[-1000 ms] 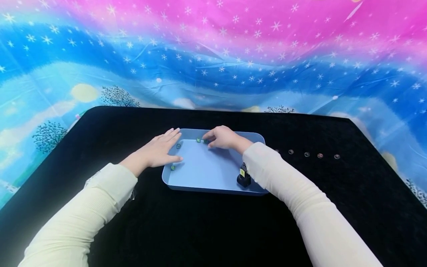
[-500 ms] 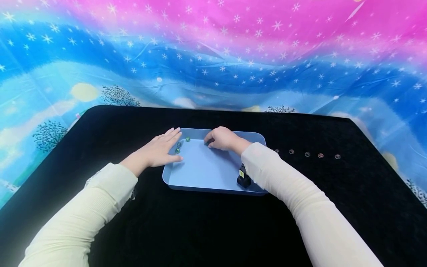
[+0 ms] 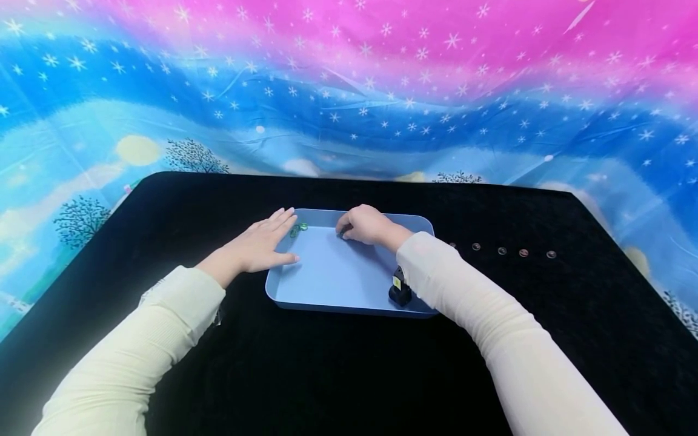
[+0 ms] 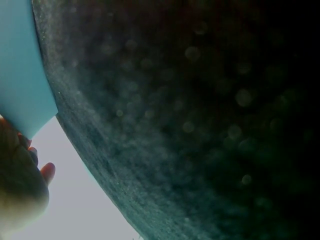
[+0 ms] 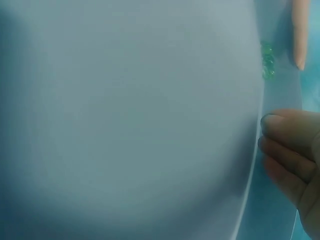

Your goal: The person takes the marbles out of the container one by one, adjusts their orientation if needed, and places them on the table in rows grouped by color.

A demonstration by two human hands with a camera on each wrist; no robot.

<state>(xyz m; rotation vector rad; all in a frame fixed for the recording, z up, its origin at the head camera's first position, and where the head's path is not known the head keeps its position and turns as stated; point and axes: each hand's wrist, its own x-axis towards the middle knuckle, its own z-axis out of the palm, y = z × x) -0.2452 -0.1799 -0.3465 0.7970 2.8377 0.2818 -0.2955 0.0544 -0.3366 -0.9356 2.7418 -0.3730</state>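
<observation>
Inside the far left corner of the pale blue tray (image 3: 338, 266), several green glass marbles (image 3: 299, 229) lie close together; they also show as a green cluster (image 5: 268, 61) in the right wrist view. My left hand (image 3: 256, 245) spreads over the tray's left wall, fingers straight and thumb reaching inside. My right hand (image 3: 366, 225) is at the far wall, fingertips curled together and pinching a dark green marble (image 3: 344, 231), mostly hidden by them. In the left wrist view, the left hand (image 4: 22, 175) shows at the edge beside the tray wall.
On the black table (image 3: 349, 369), a row of small round clear-brown pieces (image 3: 502, 251) lies right of the tray. A black wrist camera (image 3: 400, 289) hangs under the right sleeve, over the tray's near right corner. A snowflake-patterned cloth (image 3: 349, 103) hangs behind.
The loose marbles have rolled along the tray's left side and gathered in the far left corner. My right fingers have closed on one marble near the far wall. The left hand stays put.
</observation>
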